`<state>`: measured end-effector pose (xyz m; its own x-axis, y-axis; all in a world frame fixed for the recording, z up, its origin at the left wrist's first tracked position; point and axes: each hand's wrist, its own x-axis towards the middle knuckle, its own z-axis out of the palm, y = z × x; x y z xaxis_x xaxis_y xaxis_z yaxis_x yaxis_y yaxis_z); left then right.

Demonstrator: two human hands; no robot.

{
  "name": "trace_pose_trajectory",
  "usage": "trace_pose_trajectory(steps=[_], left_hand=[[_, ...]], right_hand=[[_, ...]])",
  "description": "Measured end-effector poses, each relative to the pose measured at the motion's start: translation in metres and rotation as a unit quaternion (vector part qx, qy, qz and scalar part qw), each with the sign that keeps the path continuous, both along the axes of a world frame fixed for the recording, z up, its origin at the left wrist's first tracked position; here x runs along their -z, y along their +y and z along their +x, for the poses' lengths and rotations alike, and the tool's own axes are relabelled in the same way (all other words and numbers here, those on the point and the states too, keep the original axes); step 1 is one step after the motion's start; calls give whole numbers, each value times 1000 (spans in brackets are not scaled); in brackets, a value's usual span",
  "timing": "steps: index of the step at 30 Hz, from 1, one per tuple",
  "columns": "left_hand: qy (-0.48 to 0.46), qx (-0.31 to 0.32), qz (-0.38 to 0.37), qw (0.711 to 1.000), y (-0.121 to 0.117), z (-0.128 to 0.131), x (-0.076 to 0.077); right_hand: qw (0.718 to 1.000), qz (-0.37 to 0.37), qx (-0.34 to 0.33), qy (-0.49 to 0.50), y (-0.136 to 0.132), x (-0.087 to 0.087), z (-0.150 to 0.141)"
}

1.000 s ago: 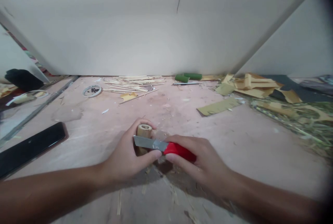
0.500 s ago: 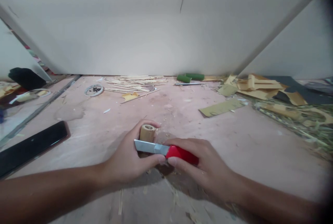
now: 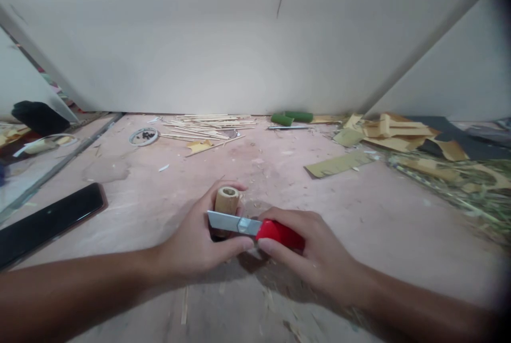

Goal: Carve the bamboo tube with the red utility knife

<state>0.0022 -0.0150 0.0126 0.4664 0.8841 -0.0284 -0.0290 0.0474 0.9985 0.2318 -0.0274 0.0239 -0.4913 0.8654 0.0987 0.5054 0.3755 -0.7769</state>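
Note:
My left hand (image 3: 199, 231) is wrapped round a short bamboo tube (image 3: 227, 201), which stands upright with its hollow end facing up. In my right hand (image 3: 309, 247) is a utility knife (image 3: 279, 233), gripped by its red handle. The knife's broad silver blade points left and crosses in front of the tube's lower part. Whether the blade's edge touches the tube I cannot tell. My left thumb lies just below the blade, close to my right fingertips. The tube's lower end is mostly hidden behind the blade and hand.
A phone (image 3: 56, 223) lies at left. Farther back are a shallow white dish (image 3: 142, 136), thin sticks (image 3: 203, 127), green tube pieces (image 3: 282, 119) and a flat olive strip (image 3: 339, 165). Paper scraps (image 3: 399, 130) and shredded strips (image 3: 475, 194) lie at right. A white panel (image 3: 223, 40) stands behind.
The knife blade has shifted slightly right and up, and more of the bamboo tube's top shows above it. Both hands keep their holds.

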Motion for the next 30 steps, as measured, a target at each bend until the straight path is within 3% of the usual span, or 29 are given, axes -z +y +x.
trace_pose_trajectory(steps=[21, 30], left_hand=[[25, 12, -8, 1000, 1, 3, -3], [110, -40, 35, 993, 1, 4, 1]], right_hand=[[999, 14, -41, 15, 1, 5, 4], [999, 7, -31, 6, 1, 6, 4]])
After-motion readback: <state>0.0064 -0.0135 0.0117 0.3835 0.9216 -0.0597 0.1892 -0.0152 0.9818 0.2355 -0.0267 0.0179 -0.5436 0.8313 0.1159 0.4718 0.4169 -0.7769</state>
